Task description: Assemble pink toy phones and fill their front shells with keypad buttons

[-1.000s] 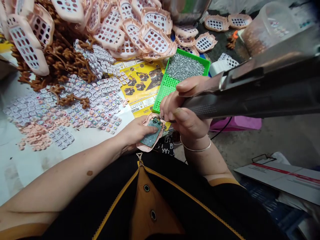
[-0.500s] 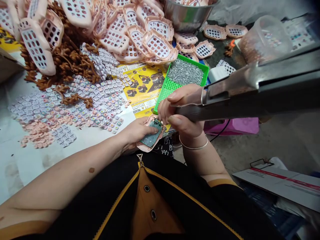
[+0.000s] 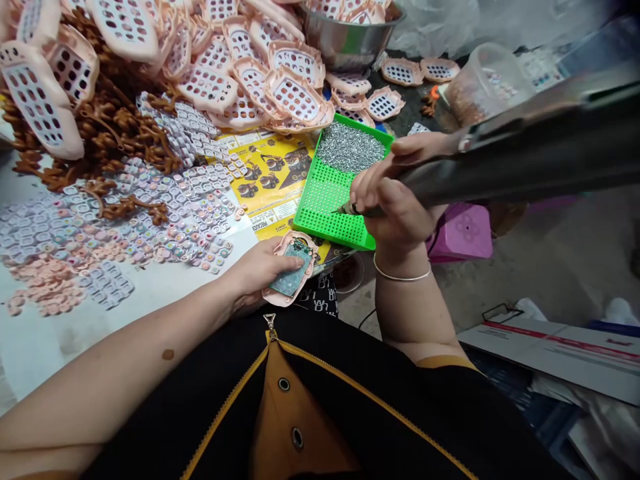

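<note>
My left hand [image 3: 260, 270] grips a pink plastic shell [image 3: 278, 300] with a green circuit board [image 3: 291, 270] lying inside it, the thumb pressed on the board. My right hand [image 3: 400, 200] is wrapped round a dark electric screwdriver [image 3: 450, 179], whose body runs off to the upper right and is partly blurred. Its tip [image 3: 343, 211] points left over the bare part of a green perforated tray [image 3: 330, 230]. Small silver screws [image 3: 350, 147] are heaped at the tray's far end.
Pink shells with white grids [image 3: 295, 93] pile up at the back, beside brown plastic pieces [image 3: 100, 127]. Small button caps [image 3: 165, 213] spread over the left of the table. A steel bowl [image 3: 345, 43] and a clear tub [image 3: 480, 87] stand behind; a pink stool [image 3: 465, 230] is at right.
My right hand has moved the electric screwdriver away from the circuit board, up and right, over the green tray. My left hand still holds the shell. The view has shifted slightly.
</note>
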Action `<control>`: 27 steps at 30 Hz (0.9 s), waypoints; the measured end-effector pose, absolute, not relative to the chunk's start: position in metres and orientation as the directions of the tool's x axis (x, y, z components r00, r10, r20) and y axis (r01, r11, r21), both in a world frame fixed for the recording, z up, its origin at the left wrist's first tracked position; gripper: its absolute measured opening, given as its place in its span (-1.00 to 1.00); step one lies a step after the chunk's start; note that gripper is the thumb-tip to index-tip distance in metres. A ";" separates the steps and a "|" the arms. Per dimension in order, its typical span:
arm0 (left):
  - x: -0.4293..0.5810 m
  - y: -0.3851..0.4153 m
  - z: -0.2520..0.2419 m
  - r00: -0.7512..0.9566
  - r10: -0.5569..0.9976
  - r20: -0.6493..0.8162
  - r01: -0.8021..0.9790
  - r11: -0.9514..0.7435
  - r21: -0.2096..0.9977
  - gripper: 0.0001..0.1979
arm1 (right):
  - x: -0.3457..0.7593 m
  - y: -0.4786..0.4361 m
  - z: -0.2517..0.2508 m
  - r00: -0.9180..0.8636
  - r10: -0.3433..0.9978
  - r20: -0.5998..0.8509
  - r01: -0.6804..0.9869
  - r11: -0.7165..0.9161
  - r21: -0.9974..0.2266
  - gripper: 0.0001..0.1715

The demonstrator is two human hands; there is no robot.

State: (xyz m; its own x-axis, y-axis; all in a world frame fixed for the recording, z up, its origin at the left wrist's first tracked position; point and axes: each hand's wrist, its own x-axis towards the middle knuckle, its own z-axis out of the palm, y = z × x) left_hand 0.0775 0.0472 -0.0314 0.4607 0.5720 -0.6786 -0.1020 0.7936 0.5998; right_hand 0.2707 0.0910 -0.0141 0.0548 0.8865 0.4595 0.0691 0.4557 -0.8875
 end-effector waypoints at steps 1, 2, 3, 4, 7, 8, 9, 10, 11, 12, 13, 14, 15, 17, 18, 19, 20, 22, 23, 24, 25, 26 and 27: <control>0.077 0.047 -0.031 0.464 0.573 -0.676 -0.103 0.793 0.601 -0.68 | 0.271 0.092 -0.019 0.087 0.867 0.490 0.070 0.486 -0.871 -0.48; 0.077 0.047 -0.032 0.467 0.574 -0.672 -0.107 0.792 0.601 -0.68 | 0.271 0.093 -0.023 0.116 0.837 0.535 0.055 0.532 -0.845 -0.53; 0.077 0.047 -0.032 0.470 0.576 -0.669 -0.111 0.791 0.602 -0.68 | 0.271 0.094 -0.026 0.133 0.811 0.569 0.039 0.570 -0.821 -0.58; 0.077 0.047 -0.032 0.471 0.578 -0.667 -0.113 0.789 0.603 -0.69 | 0.271 0.094 -0.029 0.119 0.809 0.575 0.032 0.576 -0.817 -0.61; 0.077 0.047 -0.032 0.471 0.575 -0.669 -0.121 0.793 0.597 -0.69 | 0.271 0.094 -0.035 0.112 0.817 0.565 0.031 0.566 -0.824 -0.64; 0.077 0.046 -0.032 0.472 0.573 -0.670 -0.124 0.795 0.593 -0.69 | 0.272 0.095 -0.037 0.111 0.819 0.563 0.045 0.561 -0.826 -0.63; 0.077 0.046 -0.032 0.474 0.571 -0.670 -0.126 0.798 0.590 -0.68 | 0.274 0.095 -0.039 0.109 0.821 0.561 0.064 0.557 -0.828 -0.60; 0.077 0.046 -0.032 0.476 0.568 -0.671 -0.127 0.800 0.587 -0.68 | 0.275 0.096 -0.042 0.107 0.824 0.556 0.085 0.550 -0.831 -0.56; 0.077 0.047 -0.033 0.479 0.565 -0.672 -0.126 0.802 0.584 -0.68 | 0.276 0.097 -0.044 0.105 0.829 0.549 0.102 0.541 -0.835 -0.54; 0.077 0.047 -0.033 0.480 0.561 -0.674 -0.123 0.804 0.582 -0.68 | 0.277 0.098 -0.046 0.107 0.833 0.543 0.111 0.532 -0.839 -0.52; 0.077 0.047 -0.033 0.480 0.558 -0.677 -0.122 0.806 0.579 -0.68 | 0.278 0.099 -0.047 0.109 0.838 0.534 0.112 0.523 -0.845 -0.51; 0.077 0.047 -0.033 0.479 0.555 -0.680 -0.120 0.808 0.576 -0.68 | 0.278 0.101 -0.049 0.113 0.841 0.528 0.105 0.519 -0.848 -0.50; 0.077 0.047 -0.033 0.478 0.553 -0.683 -0.117 0.811 0.574 -0.68 | 0.278 0.102 -0.049 0.108 0.843 0.528 0.091 0.520 -0.849 -0.49; 0.077 0.047 -0.033 0.474 0.550 -0.687 -0.115 0.812 0.572 -0.67 | 0.276 0.103 -0.049 0.092 0.835 0.543 0.067 0.539 -0.840 -0.49; 0.077 0.047 -0.033 0.473 0.551 -0.688 -0.114 0.812 0.572 -0.67 | 0.275 0.103 -0.048 0.081 0.831 0.550 0.064 0.546 -0.835 -0.51; 0.077 0.047 -0.033 0.472 0.552 -0.687 -0.114 0.811 0.573 -0.66 | 0.274 0.103 -0.046 0.070 0.831 0.552 0.069 0.548 -0.833 -0.53; 0.077 0.047 -0.032 0.473 0.554 -0.685 -0.115 0.810 0.575 -0.65 | 0.273 0.103 -0.044 0.064 0.833 0.550 0.081 0.545 -0.835 -0.55; 0.078 0.047 -0.032 0.474 0.562 -0.678 -0.118 0.803 0.584 -0.65 | 0.271 0.102 -0.040 0.063 0.842 0.536 0.115 0.527 -0.842 -0.58; 0.077 0.047 -0.033 0.473 0.568 -0.673 -0.119 0.799 0.590 -0.65 | 0.270 0.101 -0.038 0.065 0.845 0.531 0.126 0.520 -0.845 -0.59; 0.077 0.047 -0.033 0.473 0.572 -0.670 -0.120 0.795 0.594 -0.65 | 0.270 0.101 -0.037 0.071 0.843 0.533 0.133 0.522 -0.843 -0.60; 0.076 0.046 -0.033 0.473 0.575 -0.668 -0.121 0.793 0.597 -0.64 | 0.269 0.100 -0.036 0.082 0.836 0.542 0.137 0.530 -0.837 -0.60; 0.075 0.045 -0.034 0.475 0.576 -0.665 -0.124 0.792 0.598 -0.64 | 0.269 0.100 -0.037 0.095 0.828 0.552 0.143 0.537 -0.831 -0.60; 0.073 0.044 -0.035 0.476 0.578 -0.662 -0.131 0.791 0.597 -0.63 | 0.269 0.100 -0.037 0.110 0.822 0.559 0.148 0.543 -0.827 -0.60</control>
